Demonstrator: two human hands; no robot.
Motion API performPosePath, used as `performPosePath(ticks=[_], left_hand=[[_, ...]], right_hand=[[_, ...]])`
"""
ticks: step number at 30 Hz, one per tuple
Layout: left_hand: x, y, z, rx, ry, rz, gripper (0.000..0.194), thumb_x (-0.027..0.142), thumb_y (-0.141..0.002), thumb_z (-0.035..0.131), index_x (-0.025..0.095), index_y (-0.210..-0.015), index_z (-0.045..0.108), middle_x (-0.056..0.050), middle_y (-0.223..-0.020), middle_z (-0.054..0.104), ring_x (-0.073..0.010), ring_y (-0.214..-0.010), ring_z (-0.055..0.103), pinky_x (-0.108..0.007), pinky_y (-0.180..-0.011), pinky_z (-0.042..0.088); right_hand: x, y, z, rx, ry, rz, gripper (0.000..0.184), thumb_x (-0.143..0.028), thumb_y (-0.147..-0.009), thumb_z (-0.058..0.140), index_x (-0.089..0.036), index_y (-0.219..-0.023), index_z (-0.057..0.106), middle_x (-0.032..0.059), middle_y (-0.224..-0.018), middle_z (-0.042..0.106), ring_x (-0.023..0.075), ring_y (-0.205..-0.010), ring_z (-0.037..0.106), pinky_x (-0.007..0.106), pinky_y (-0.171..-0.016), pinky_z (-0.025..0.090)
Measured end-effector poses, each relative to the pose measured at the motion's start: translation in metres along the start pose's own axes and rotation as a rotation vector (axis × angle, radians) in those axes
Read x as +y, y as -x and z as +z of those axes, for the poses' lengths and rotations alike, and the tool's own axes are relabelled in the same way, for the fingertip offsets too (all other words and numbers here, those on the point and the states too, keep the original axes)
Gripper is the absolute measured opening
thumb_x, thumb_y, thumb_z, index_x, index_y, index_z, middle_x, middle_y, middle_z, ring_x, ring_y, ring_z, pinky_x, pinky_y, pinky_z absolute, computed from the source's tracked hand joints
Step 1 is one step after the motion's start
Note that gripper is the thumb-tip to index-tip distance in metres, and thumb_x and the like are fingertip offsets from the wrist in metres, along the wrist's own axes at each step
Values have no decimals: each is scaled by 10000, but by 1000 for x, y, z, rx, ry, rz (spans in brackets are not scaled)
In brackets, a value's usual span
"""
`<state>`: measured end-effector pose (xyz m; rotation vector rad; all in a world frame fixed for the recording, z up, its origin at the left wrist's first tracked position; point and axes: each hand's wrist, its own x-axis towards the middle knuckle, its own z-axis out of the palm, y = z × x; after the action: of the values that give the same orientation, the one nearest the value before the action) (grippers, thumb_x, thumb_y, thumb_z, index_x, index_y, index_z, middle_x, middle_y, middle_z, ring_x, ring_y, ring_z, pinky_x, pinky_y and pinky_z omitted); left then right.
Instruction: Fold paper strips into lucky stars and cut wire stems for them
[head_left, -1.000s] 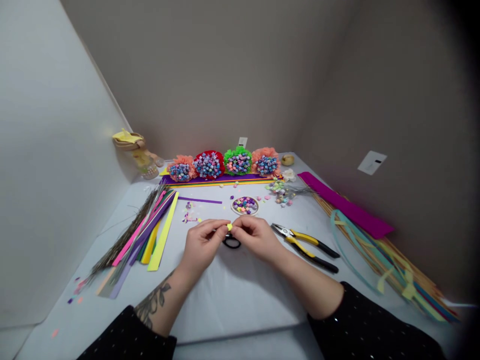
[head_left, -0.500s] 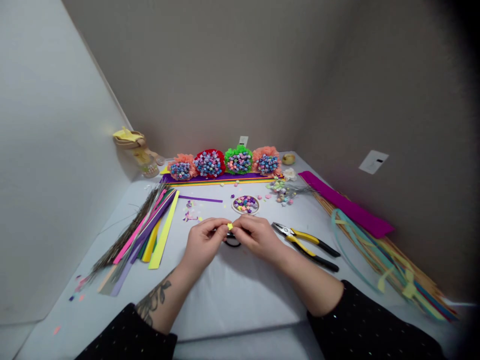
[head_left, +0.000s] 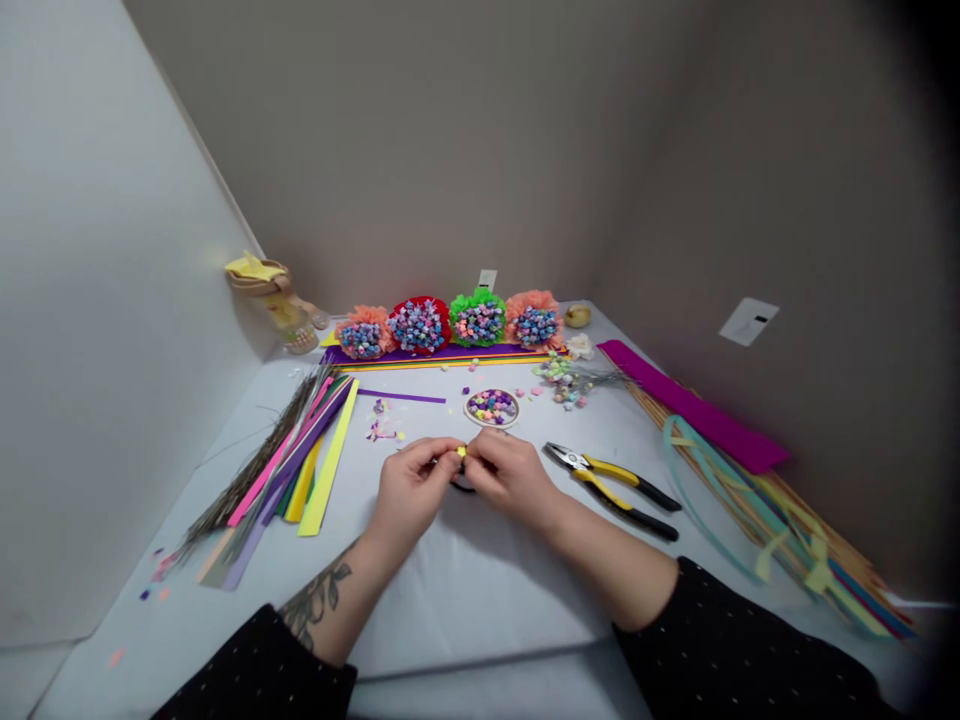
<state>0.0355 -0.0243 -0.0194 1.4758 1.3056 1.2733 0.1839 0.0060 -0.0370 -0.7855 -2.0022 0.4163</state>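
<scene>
Between the fingertips of both hands is a small yellow folded paper star [head_left: 461, 452], largely covered by the fingers. My left hand [head_left: 412, 488] pinches it from the left side. From the right, my right hand [head_left: 514, 478] is closed on it too, thumb and forefinger together. Beneath the hands a black loop [head_left: 464, 488] shows partly; the rest of that thing is hidden. Just beyond them stands a round dish [head_left: 491, 425] of purple, pink and yellow paper stars. Purple and pink paper scraps [head_left: 381, 431] lie past my left hand.
Yellow-and-black pliers [head_left: 611, 487] lie right of my hands. To the left are paper strips [head_left: 330, 460] and thin wire stems [head_left: 247, 475]. Several star bouquets [head_left: 478, 325] line the back. On the right are a magenta sheet [head_left: 697, 410], sticks and ribbons. A jar [head_left: 296, 330] stands back left.
The fingers have closed further over the yellow star, so less of it shows. My right hand has shifted slightly; both hands stay in nearly the same place.
</scene>
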Motion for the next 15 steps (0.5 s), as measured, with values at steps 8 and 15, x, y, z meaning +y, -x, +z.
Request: performPosePath(ticks=[8,15], left_hand=[[-2,0,3,6,-2,-4,149,249,-777,602,142,-824,693,-40,-771,683,-127,-658,619,-211,-613,510],[-4,-5,-7,-46,-87,136,141,242,-799,584,164,-812,701,-43,-760,667,-127,-650,609,-224,-600,497]], right_hand=[[-2,2,3,21,17,46,199,-163,-820,459,-190,-625,494,-6,-578,493,112,-549,455,224,-541,362],[-5,-6,-9,-117,-338,338,201,-267,-821,492,-170,-662,568,7,-604,558,114,-565,497,231,-554,384]])
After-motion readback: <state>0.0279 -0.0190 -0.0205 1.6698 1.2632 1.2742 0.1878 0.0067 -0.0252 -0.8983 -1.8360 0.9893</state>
